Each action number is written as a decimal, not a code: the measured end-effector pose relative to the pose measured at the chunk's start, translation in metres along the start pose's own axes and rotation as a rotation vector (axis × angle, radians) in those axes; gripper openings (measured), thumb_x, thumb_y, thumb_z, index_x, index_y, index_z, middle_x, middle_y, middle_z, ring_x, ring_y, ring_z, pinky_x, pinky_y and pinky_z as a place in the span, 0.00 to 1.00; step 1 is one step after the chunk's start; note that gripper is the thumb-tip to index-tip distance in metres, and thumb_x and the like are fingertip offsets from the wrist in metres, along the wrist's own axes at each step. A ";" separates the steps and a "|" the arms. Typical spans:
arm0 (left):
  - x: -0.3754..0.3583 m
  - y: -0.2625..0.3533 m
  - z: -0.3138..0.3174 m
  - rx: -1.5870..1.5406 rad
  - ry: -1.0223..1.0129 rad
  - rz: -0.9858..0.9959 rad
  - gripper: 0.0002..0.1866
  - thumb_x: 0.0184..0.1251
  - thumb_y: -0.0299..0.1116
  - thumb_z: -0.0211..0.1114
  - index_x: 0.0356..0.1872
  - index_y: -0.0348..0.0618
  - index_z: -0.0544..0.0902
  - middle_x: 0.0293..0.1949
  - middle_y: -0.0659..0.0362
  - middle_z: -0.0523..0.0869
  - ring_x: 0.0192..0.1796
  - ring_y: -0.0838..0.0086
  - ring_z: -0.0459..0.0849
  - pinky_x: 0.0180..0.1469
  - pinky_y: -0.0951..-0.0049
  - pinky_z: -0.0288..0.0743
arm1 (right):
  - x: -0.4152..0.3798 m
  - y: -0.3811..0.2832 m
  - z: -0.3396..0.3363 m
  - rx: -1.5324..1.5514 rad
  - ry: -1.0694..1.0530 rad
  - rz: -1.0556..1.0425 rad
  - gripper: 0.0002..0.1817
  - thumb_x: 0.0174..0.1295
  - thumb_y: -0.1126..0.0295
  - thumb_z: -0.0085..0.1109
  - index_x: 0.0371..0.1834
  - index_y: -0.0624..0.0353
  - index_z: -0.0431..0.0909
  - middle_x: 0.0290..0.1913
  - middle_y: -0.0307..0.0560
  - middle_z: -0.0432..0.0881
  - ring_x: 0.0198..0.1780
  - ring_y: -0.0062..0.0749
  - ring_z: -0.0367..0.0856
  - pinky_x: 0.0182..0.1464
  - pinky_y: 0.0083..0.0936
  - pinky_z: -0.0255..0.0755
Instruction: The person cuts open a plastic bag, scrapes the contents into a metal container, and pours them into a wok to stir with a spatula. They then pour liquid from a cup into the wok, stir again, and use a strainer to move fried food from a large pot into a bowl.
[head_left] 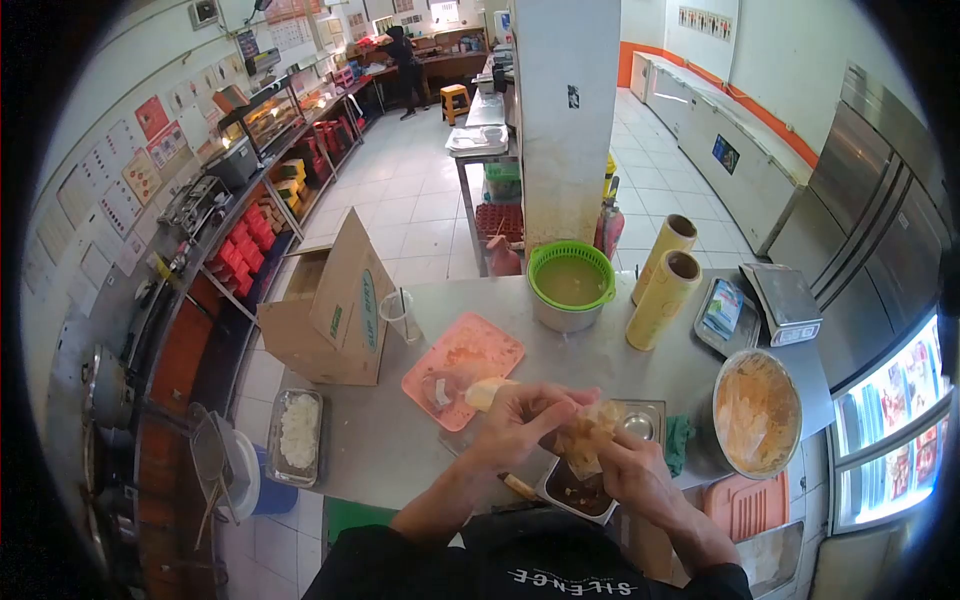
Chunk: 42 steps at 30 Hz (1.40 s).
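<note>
My left hand and my right hand meet over the front of the steel table. Between them is a small translucent plastic bag with something yellowish-brown inside. My left fingers pinch its upper edge, and my right hand grips its lower right side. Beyond my left hand, a pink tray bears orange smears, clear plastic and a pale rounded piece. Below the bag, a steel pan contains dark brown sauce, partly hidden by my hands. A wooden handle lies beside it.
A large pot with orange residue stands right. Toward the back are a green colander, wrap rolls, and a scale. A cardboard box, plastic cup and tray of white food occupy the left. Another person stands far off.
</note>
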<state>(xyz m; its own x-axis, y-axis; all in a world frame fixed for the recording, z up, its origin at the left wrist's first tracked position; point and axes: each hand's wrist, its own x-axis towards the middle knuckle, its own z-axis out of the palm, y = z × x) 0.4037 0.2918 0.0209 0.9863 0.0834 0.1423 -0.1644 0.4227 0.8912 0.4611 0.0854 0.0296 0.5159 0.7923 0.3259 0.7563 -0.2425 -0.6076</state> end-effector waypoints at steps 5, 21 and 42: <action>-0.003 0.008 0.008 0.128 0.092 0.034 0.06 0.69 0.25 0.63 0.36 0.33 0.85 0.42 0.53 0.88 0.55 0.65 0.84 0.56 0.70 0.79 | -0.001 0.009 0.018 -0.085 -0.045 -0.088 0.17 0.48 0.76 0.60 0.45 0.55 0.81 0.37 0.50 0.79 0.30 0.49 0.82 0.29 0.38 0.78; -0.001 -0.024 0.003 -0.281 0.075 0.275 0.25 0.77 0.41 0.53 0.63 0.28 0.69 0.68 0.44 0.69 0.69 0.56 0.70 0.67 0.58 0.70 | 0.000 -0.009 0.007 0.748 0.041 0.477 0.08 0.68 0.76 0.51 0.41 0.65 0.81 0.26 0.36 0.78 0.27 0.14 0.70 0.29 0.18 0.66; 0.020 0.006 0.009 -0.077 0.305 -0.207 0.19 0.77 0.43 0.54 0.44 0.36 0.84 0.47 0.56 0.86 0.48 0.75 0.83 0.55 0.70 0.77 | -0.010 0.024 0.012 0.129 -0.138 -0.007 0.03 0.53 0.78 0.57 0.31 0.62 0.79 0.31 0.56 0.78 0.32 0.57 0.79 0.32 0.43 0.72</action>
<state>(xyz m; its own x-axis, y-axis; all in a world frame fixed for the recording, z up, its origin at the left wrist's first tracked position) 0.4228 0.2877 0.0328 0.9512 0.2490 -0.1825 0.0260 0.5244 0.8511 0.4695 0.0781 0.0033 0.4437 0.8653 0.2331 0.6974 -0.1701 -0.6962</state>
